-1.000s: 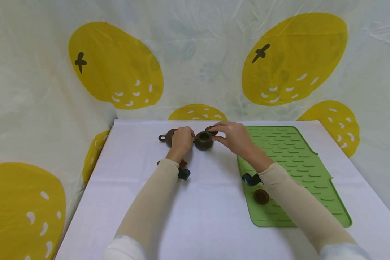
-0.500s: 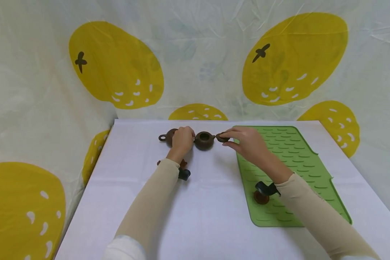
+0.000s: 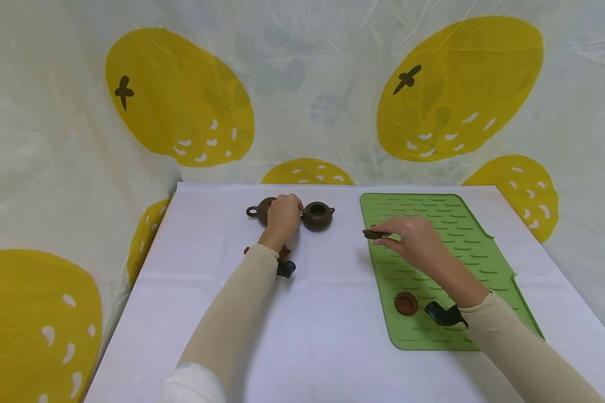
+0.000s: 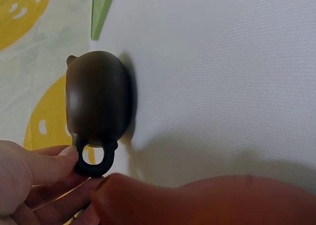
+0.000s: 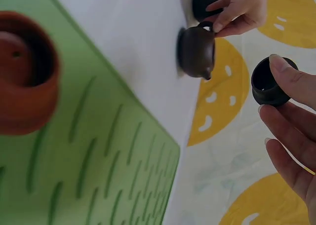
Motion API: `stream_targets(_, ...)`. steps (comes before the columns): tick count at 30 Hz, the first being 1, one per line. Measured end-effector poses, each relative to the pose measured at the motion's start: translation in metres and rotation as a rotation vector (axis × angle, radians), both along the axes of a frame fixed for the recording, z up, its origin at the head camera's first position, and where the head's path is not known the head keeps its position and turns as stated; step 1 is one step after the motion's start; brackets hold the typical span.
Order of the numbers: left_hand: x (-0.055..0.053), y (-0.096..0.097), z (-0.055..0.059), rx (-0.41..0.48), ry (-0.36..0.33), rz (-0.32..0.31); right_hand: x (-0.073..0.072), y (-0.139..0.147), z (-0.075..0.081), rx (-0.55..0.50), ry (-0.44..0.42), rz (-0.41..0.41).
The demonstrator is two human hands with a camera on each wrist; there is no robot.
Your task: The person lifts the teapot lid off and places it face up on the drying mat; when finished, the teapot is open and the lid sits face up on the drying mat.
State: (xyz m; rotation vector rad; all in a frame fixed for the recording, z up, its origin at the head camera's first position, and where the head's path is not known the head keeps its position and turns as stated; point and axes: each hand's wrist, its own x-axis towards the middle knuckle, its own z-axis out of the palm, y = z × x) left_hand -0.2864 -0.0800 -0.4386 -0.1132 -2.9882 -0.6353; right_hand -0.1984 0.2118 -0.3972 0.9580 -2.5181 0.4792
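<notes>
Head view: left hand (image 3: 283,217) holds teapot (image 3: 316,223), right hand (image 3: 417,242) pinches lid (image 3: 373,234).

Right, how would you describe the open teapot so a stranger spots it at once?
On the white table, look left of the green mat, near the far edge. There the open teapot stands beside another dark teapot, on the side nearer the mat. Unlike its neighbour, it has its handle pinched by the left hand.

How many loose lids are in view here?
2: a dark lid pinched by the right hand, and a reddish lid on the green mat. Others may be hidden behind the left arm.
</notes>
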Motion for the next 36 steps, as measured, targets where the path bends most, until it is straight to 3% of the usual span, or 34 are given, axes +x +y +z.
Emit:
stream_targets(17, -0.003, -0.001, 0.002, 0.008, 0.005, 0.006, 0.023, 0.038, -0.034, 0.017, -0.172, -0.117)
stream_targets(26, -0.003, -0.001, 0.0, 0.007, -0.004, 0.006, 0.029, 0.046, -0.042, 0.027, -0.205, -0.113)
stream_targets(33, -0.002, -0.001, 0.0, 0.009, -0.002, 0.004, 0.031, 0.049, -0.045, 0.088, -0.3, -0.138)
stream_targets(36, -0.002, -0.001, 0.0, 0.01, -0.003, 0.003, 0.032, 0.05, -0.048, 0.097, -0.297, -0.134)
